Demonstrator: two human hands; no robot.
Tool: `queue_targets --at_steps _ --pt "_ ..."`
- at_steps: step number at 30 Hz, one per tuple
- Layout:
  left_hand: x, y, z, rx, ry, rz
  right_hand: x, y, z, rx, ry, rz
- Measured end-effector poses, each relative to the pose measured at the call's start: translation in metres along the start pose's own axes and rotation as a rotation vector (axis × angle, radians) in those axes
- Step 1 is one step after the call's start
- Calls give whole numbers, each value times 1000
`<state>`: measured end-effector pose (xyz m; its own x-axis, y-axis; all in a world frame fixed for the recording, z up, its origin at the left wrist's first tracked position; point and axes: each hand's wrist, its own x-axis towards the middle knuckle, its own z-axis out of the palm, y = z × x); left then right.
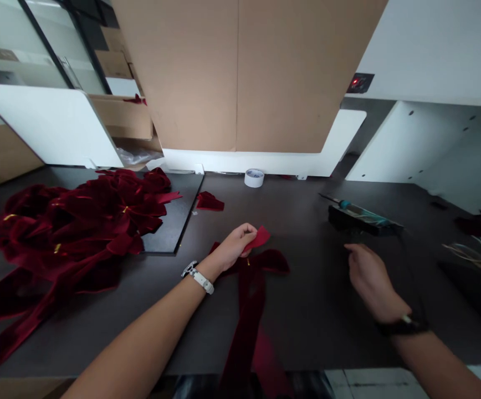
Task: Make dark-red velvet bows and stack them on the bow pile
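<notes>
Left fingers (240, 237) pinching a red velvet scrap (260, 237)

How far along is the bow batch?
Done: a heap of velvet bows with gold centres. In hand: the left hand pinches a red velvet scrap above a bow on the table; the right hand is empty, near a soldering iron. Seemingly left: that bow and a loose velvet piece.
</notes>
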<state>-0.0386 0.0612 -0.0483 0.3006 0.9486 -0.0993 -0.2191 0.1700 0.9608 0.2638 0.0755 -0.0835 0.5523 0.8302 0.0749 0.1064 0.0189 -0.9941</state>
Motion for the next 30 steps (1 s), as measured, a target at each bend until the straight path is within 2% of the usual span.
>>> queue_targets --at_steps 2,3,6,8,10,11,13,15,17,20,23,30 --pt "1 -1 0 6 -7 -7 -24 -8 6 -1 -70 33" --pt "1 -1 1 16 -15 -9 -36 -15 12 4 -161 28" --pt "0 1 1 52 -33 2 -58 -48 38 -114 -795 -172" --pt "0 1 1 58 -31 18 -64 -67 57 -172 -1069 -368" --pt "-1 2 0 58 -27 27 -65 -76 73 -256 -1233 -503" --pt "-1 2 0 57 -24 28 -64 -77 80 -287 -1249 -571" --pt "-1 1 0 54 -11 16 -64 -73 88 -300 -1190 -699" --pt "-1 1 0 52 -4 -8 -63 -66 90 -276 -1098 -796" --pt "-1 0 0 57 -11 -21 -64 -61 88 -249 -1064 -846" --pt "0 0 0 67 -25 -20 -64 -58 84 -234 -1036 -889" --pt "-1 0 -2 105 -35 -1 -64 -58 82 -221 -953 -909" --pt "-8 9 -1 184 7 124 -64 -59 81 -226 -834 -882"
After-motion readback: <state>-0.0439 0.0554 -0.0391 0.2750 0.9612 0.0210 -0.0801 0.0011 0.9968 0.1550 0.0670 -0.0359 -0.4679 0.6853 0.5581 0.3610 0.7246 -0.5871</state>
